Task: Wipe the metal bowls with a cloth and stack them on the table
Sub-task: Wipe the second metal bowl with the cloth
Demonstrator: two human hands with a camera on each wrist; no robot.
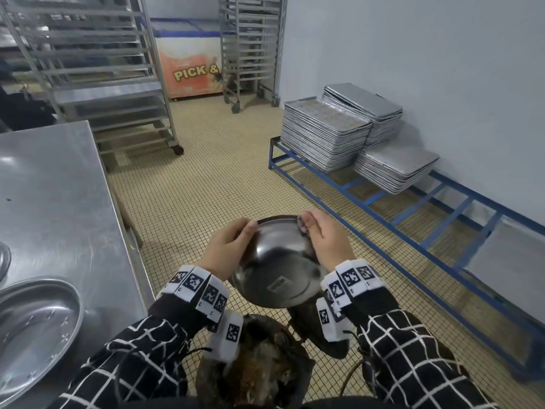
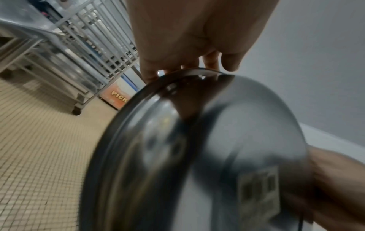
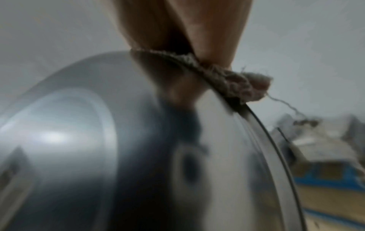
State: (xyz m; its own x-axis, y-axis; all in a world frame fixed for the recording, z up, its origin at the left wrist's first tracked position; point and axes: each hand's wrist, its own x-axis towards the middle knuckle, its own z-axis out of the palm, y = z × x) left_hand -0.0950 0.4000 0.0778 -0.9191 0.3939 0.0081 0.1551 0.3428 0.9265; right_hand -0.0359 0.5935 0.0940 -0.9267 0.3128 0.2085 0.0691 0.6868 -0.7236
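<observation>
I hold a shiny metal bowl (image 1: 280,261) in front of me over the floor, its outside and labelled base turned toward me. My left hand (image 1: 236,246) grips its left rim (image 2: 158,93), fingers curled over the edge. My right hand (image 1: 318,234) pinches a small greyish cloth (image 1: 302,224) against the far right rim; the right wrist view shows that frayed cloth (image 3: 237,84) folded over the bowl's edge (image 3: 266,125) under my fingers. A larger metal bowl (image 1: 38,326) sits on the steel table (image 1: 53,187) at my left.
A dark bucket (image 1: 253,370) stands on the tiled floor under my wrists. Stacks of metal trays (image 1: 324,134) rest on a low blue frame (image 1: 398,225) along the right wall. Wheeled tray racks (image 1: 103,78) and a chest freezer (image 1: 188,66) stand at the back.
</observation>
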